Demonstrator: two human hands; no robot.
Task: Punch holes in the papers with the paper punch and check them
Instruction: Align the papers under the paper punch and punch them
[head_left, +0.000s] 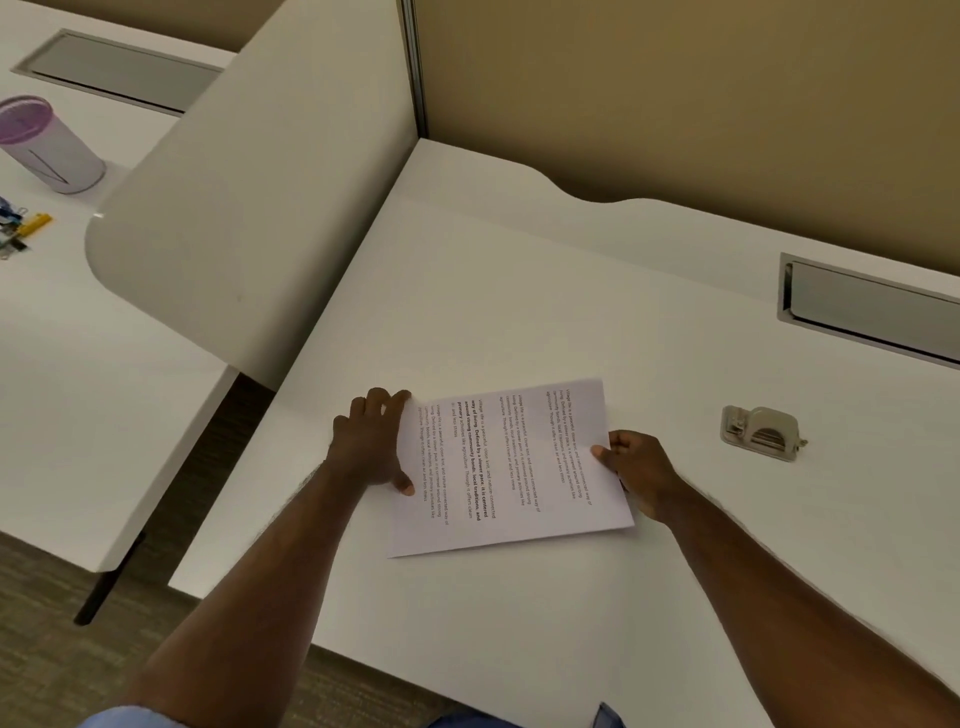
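A printed sheet of paper (511, 467) lies near the middle of the white desk (519, 291), its text running sideways to me. My left hand (371, 441) holds its left edge, thumb on top and fingers curled over the far corner. My right hand (641, 473) pinches the right edge, thumb on the page and fingers underneath. A grey metal paper punch (761, 432) sits on the desk to the right of the paper, apart from both hands.
A curved white divider panel (249, 208) separates this desk from the neighbouring one on the left, which carries a purple-lidded cup (49, 143) and small clips (21, 228). A grey cable tray (872, 312) is set into the desk at the right back. Tan walls behind.
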